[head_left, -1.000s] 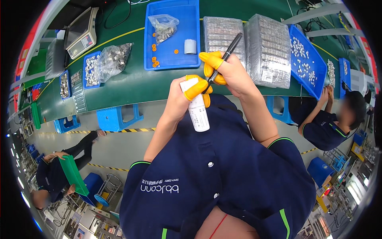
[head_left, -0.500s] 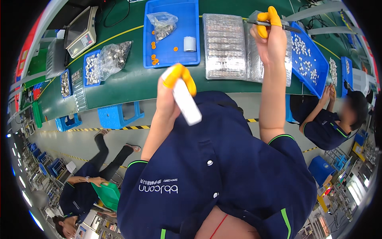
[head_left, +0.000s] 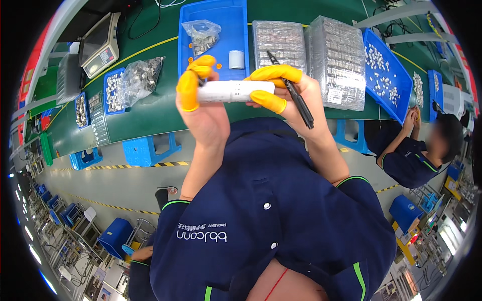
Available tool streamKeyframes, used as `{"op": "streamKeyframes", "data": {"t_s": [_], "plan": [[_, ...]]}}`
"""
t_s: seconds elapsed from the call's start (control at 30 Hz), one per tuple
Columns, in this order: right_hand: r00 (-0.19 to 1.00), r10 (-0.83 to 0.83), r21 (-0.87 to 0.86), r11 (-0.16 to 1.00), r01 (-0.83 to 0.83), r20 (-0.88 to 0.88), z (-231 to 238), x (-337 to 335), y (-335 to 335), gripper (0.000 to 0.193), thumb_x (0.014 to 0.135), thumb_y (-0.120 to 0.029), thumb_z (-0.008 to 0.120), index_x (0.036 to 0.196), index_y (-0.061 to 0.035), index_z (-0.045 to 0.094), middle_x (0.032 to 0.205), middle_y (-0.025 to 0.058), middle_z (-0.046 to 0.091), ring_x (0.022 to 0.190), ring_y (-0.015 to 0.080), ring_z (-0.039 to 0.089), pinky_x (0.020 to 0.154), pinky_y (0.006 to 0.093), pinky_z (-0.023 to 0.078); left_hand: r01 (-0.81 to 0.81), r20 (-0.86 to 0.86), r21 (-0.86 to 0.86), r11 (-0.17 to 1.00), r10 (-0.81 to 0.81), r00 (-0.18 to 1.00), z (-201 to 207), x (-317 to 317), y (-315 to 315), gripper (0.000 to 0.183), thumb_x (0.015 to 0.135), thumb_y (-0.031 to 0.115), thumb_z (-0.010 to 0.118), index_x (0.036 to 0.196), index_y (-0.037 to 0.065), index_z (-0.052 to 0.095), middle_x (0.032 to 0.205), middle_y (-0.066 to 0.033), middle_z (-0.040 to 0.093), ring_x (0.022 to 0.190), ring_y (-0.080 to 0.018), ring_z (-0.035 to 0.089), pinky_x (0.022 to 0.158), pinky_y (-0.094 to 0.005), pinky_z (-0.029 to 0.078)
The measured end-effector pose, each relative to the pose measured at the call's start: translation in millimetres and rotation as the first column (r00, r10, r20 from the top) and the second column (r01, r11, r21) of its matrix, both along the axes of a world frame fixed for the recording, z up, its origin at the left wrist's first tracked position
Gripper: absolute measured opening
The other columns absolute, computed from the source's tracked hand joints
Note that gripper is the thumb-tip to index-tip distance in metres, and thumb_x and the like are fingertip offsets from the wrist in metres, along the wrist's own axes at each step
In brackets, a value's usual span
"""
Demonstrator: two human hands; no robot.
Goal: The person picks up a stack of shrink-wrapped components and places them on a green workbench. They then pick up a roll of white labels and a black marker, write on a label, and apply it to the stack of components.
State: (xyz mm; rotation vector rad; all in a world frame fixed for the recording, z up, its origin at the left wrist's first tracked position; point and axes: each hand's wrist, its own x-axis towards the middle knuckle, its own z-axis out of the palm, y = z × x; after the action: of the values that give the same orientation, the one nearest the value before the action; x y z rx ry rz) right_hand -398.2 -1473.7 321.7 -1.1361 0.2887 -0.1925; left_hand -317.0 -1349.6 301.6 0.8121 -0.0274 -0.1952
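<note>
A white strip with small dark print [head_left: 228, 92] stretches between my two hands, above the bench's near edge. My left hand [head_left: 203, 108], in yellow finger cots, grips its left end, with a small dark thing I cannot make out near the fingertips. On the other end, the yellow-covered fingers of my right hand [head_left: 296, 95] are closed. A black pen [head_left: 299, 104] also lies slantwise in my right hand. Beyond the hands, a blue tray [head_left: 242, 25] holds a bag of small metal parts [head_left: 203, 39], a white roll [head_left: 236, 59] and orange finger cots [head_left: 219, 66].
Two plastic-wrapped stacks of parts [head_left: 337, 62] [head_left: 278, 42] stand right of centre. Further right is a blue tray of small white parts [head_left: 384, 75], near a seated co-worker [head_left: 419, 150]. A bag of parts [head_left: 145, 75] and a scale [head_left: 100, 47] are at left.
My right hand has come down and left from over the wrapped stacks, still with the pen, and now grips the strip too. My left hand has turned the strip level. A person at lower left has moved.
</note>
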Motion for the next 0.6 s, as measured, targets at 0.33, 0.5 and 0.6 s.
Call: {"op": "streamKeyframes", "data": {"t_s": [0.33,0.5,0.6], "plan": [[0.994,-0.037,-0.195,0.979,0.056,0.103,5.5,-11.7,-13.8,0.038,0.064,0.001,0.075,0.097,-0.0004,0.057,0.095,0.0092,0.063,0.09,0.0172,0.061,0.083,0.028,0.047,0.429,-0.138,0.196,0.882,-0.409,0.902,14.1,15.3,28.6,0.033,0.095,0.024,0.031,0.092,-0.002,0.051,0.102,-0.0212,0.058,0.092,-0.0256,0.056,0.084,-0.0368,0.043],[0.987,-0.002,-0.298,0.953,0.051,0.163,-0.8,-14.1,-12.0,0.037,0.064,0.002,0.075,0.096,-0.0003,0.057,0.095,0.0093,0.062,0.09,0.0175,0.061,0.082,0.0281,0.048,0.519,-0.102,0.14,0.843,-0.509,0.855,19.2,3.3,26.2,0.041,0.095,0.03,0.028,0.082,-0.003,0.051,0.096,-0.0212,0.059,0.09,-0.0265,0.058,0.086,-0.0362,0.042],[0.985,-0.017,-0.28,0.958,0.065,0.17,-3.2,-15.3,-9.4,0.037,0.064,0.002,0.074,0.096,0.0001,0.056,0.096,0.01,0.062,0.09,0.0175,0.061,0.082,0.0285,0.049,0.481,0.037,0.355,0.802,-0.526,0.85,15.6,3.6,27.9,0.043,0.093,0.034,0.03,0.101,-0.003,0.05,0.105,-0.0197,0.056,0.092,-0.0294,0.059,0.085,-0.0384,0.043]]}}
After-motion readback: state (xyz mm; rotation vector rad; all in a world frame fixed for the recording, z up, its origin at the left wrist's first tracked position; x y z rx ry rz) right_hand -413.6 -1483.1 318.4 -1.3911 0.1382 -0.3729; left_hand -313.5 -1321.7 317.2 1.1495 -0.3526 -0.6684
